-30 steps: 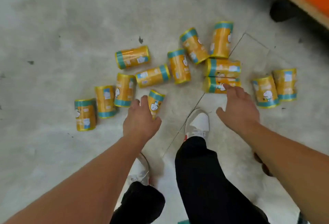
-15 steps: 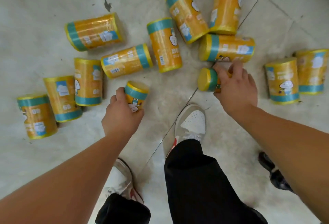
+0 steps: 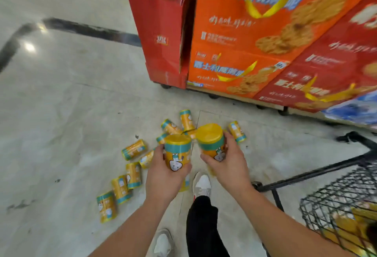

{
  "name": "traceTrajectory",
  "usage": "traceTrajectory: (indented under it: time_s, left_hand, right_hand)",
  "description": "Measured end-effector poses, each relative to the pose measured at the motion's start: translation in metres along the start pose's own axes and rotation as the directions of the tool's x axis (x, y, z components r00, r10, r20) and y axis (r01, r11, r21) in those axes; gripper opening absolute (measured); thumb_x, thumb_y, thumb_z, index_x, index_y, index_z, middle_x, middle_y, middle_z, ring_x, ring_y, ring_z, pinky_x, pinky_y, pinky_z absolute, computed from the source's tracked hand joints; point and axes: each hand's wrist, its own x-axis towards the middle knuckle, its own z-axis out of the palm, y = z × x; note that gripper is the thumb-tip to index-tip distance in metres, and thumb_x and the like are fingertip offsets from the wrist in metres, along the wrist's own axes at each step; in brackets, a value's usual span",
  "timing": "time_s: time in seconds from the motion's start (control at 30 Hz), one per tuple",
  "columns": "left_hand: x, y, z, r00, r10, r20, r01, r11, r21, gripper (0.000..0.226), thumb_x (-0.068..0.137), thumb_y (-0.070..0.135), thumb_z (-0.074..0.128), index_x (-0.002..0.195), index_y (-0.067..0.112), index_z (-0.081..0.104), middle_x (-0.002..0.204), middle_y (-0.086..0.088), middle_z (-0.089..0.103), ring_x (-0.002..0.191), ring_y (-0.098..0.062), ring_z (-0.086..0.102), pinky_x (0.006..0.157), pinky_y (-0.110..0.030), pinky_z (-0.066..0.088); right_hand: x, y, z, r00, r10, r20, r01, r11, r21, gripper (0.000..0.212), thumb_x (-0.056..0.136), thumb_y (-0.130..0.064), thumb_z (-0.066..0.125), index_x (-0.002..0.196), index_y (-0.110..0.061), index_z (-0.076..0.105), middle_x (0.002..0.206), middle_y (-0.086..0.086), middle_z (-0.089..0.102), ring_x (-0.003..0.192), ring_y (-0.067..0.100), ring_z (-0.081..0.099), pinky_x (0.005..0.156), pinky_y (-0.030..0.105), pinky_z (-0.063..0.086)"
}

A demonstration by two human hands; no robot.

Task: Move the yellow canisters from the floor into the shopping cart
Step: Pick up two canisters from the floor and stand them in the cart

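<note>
My left hand point(image 3: 163, 177) grips one yellow canister point(image 3: 177, 150) with a teal band, held upright above the floor. Beside it my right hand point(image 3: 228, 167) grips a second yellow canister point(image 3: 211, 140), tilted a little. Several more yellow canisters point(image 3: 133, 149) lie scattered on the pale floor below and to the left of my hands. The black wire shopping cart point(image 3: 334, 197) stands at the lower right, with yellow items showing inside its basket.
A tall red and orange cardboard display point(image 3: 244, 42) on small wheels stands just behind the canisters. My two shoes point(image 3: 202, 183) and a black trouser leg are below the hands. Pale floor stretches out to the left.
Both hands closed round a canister on the floor and lifted it up. My head rose, so the display and the cart came into view.
</note>
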Motion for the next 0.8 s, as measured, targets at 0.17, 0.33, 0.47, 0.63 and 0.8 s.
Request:
traceTrajectory:
  time_s: [0.17, 0.33, 0.47, 0.63, 0.8]
  left_hand:
    - [-0.136, 0.146, -0.031, 0.973, 0.224, 0.051, -0.216, 0.968, -0.129, 0.062, 0.068, 0.033, 0.085, 0.114, 0.037, 0.044, 0.092, 0.018, 0.065, 0.076, 0.016, 0.06, 0.059, -0.008, 0.046]
    - [-0.252, 0.232, -0.008, 0.921, 0.362, 0.145, -0.321, 0.915, -0.243, 0.055, 0.068, 0.023, 0.087, 0.106, 0.036, 0.051, 0.096, 0.013, 0.065, 0.075, 0.011, 0.062, 0.058, -0.007, 0.046]
    - [-0.32, 0.265, 0.049, 0.884, 0.412, 0.22, -0.36, 0.901, -0.24, 0.052, 0.066, 0.034, 0.086, 0.101, 0.04, 0.048, 0.096, 0.016, 0.063, 0.083, 0.003, 0.062, 0.066, -0.019, 0.049]
    - [-0.375, 0.259, 0.16, 0.9, 0.372, 0.228, -0.353, 0.928, -0.121, 0.049, 0.064, 0.039, 0.085, 0.1, 0.031, 0.053, 0.093, 0.011, 0.066, 0.079, -0.003, 0.062, 0.065, -0.022, 0.044]
    - [-0.39, 0.216, 0.271, 0.962, 0.231, 0.145, -0.235, 0.972, 0.008, 0.05, 0.068, 0.035, 0.083, 0.101, 0.027, 0.046, 0.092, 0.009, 0.061, 0.084, -0.011, 0.059, 0.07, -0.025, 0.04]
  right_hand:
    - [-0.114, -0.108, -0.144, 0.979, -0.064, -0.195, 0.1, 0.979, 0.179, 0.054, 0.072, -0.03, 0.085, 0.108, -0.049, 0.049, 0.105, -0.024, 0.064, 0.095, -0.01, 0.06, 0.082, 0.018, 0.05]
    - [-0.203, -0.134, -0.268, 0.93, -0.047, -0.364, 0.117, 0.978, 0.173, 0.058, 0.073, -0.036, 0.084, 0.108, -0.058, 0.044, 0.104, -0.029, 0.061, 0.094, -0.012, 0.06, 0.081, 0.018, 0.049]
    - [-0.247, -0.099, -0.353, 0.882, 0.012, -0.471, 0.067, 0.986, 0.151, 0.069, 0.071, -0.037, 0.085, 0.127, -0.034, 0.046, 0.107, -0.024, 0.061, 0.098, 0.0, 0.061, 0.089, 0.034, 0.053]
    - [-0.261, 0.005, -0.422, 0.859, 0.056, -0.509, -0.012, 0.996, 0.088, 0.064, 0.067, -0.042, 0.085, 0.121, -0.026, 0.054, 0.108, -0.01, 0.063, 0.097, 0.008, 0.062, 0.089, 0.035, 0.053]
    - [-0.232, 0.12, -0.448, 0.943, 0.078, -0.322, -0.098, 0.994, -0.047, 0.068, 0.064, -0.054, 0.082, 0.119, -0.021, 0.06, 0.106, -0.005, 0.056, 0.104, 0.015, 0.057, 0.088, 0.035, 0.05]
